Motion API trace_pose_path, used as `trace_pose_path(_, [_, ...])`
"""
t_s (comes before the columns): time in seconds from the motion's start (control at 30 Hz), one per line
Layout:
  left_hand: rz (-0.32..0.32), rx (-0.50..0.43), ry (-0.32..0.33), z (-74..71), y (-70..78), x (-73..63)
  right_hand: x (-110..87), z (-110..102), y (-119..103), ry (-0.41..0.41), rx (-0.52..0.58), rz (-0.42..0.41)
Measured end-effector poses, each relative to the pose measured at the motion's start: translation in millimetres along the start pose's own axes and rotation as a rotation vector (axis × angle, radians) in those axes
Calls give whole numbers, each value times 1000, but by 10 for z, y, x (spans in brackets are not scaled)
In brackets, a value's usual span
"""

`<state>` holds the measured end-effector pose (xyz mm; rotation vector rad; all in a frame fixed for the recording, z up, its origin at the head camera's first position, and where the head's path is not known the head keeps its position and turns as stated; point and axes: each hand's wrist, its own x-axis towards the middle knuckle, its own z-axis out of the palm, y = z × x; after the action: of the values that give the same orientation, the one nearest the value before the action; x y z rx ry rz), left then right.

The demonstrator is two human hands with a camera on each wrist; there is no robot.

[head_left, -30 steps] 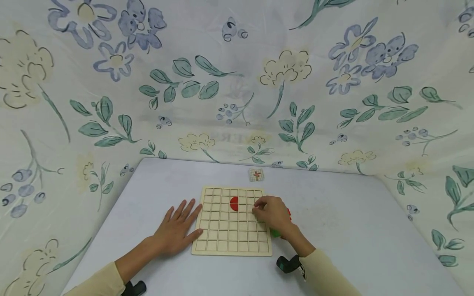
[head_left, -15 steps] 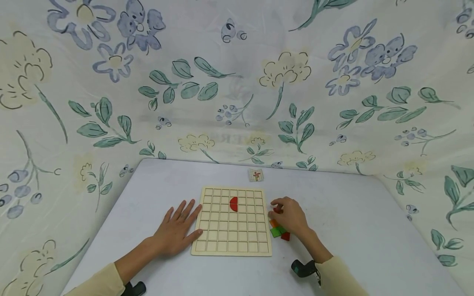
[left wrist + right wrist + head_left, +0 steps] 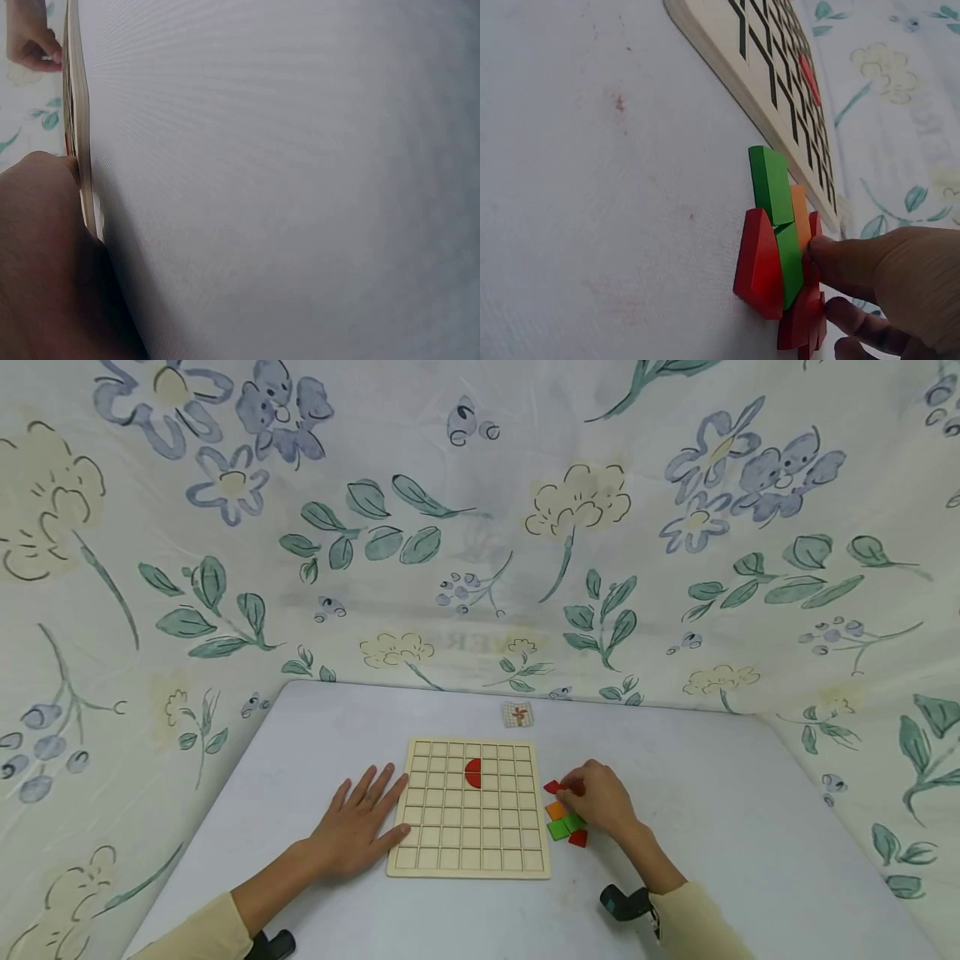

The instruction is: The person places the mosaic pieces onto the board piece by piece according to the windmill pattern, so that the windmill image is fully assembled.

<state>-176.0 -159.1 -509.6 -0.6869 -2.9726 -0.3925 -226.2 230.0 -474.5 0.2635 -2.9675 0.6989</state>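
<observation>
Lying on the counter (image 3: 712, 793), the board (image 3: 472, 841) holds a red half-disc (image 3: 474, 768), long axis front-to-back, curve leftward; left hand (image 3: 354, 828) spread against its edge, right hand (image 3: 602, 797) at loose pieces (image 3: 558, 830), grip unclear.

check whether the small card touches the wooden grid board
Apart. The head view shows a strip of white table between the card and the board.

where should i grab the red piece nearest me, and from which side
Take the nearest red piece by its right end, I'd say, coming from your side: its thick near edge is exposed, whereas green pieces crowd its far and left sides.
</observation>
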Motion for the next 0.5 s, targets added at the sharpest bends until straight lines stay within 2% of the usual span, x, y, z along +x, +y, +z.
trace_pose_path(0.3, [-5,2,-15,-66,42,-8,52,70,18,12,-22,-79])
trace_pose_path(0.5, [-15,26,-31,-89,66,-10,59,44,-42,11,159,-67])
